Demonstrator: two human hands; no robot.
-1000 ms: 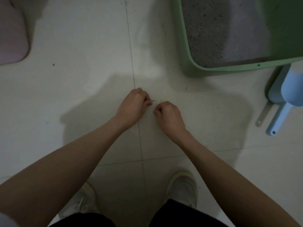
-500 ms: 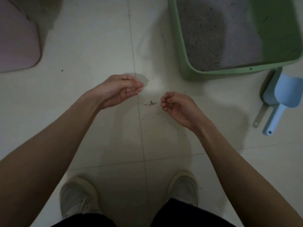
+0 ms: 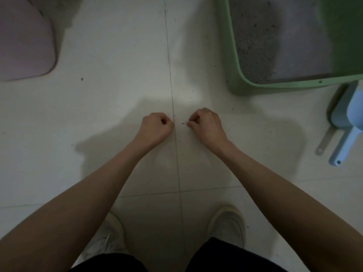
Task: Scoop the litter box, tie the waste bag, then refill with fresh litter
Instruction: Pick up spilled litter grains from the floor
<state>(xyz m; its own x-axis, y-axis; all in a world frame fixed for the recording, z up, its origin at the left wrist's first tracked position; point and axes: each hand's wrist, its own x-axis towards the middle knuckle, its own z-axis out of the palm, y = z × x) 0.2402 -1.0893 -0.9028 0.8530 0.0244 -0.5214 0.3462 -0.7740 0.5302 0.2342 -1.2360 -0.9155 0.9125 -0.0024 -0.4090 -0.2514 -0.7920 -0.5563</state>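
A green litter box (image 3: 275, 88) with grey litter (image 3: 275, 36) stands at the upper right on the tiled floor. A few spilled litter grains (image 3: 183, 123) lie on the floor between my hands. My left hand (image 3: 157, 126) is down at the floor with its fingers curled into a fist; nothing shows in it. My right hand (image 3: 206, 124) is just right of the grains, its curled fingertips pinching at them. A light blue scoop (image 3: 351, 122) lies right of the box, apart from both hands.
A grey scoop handle (image 3: 324, 140) lies beside the blue scoop. A pink rounded object (image 3: 23, 40) sits at the upper left. My two white shoes (image 3: 227, 222) (image 3: 110, 236) stand near the bottom edge. Small dark specks dot the floor near the box.
Half a second ago both hands were lifted with palms turned up, the left one cupped. Now both are back down at the floor with fingers curled beside the grains.
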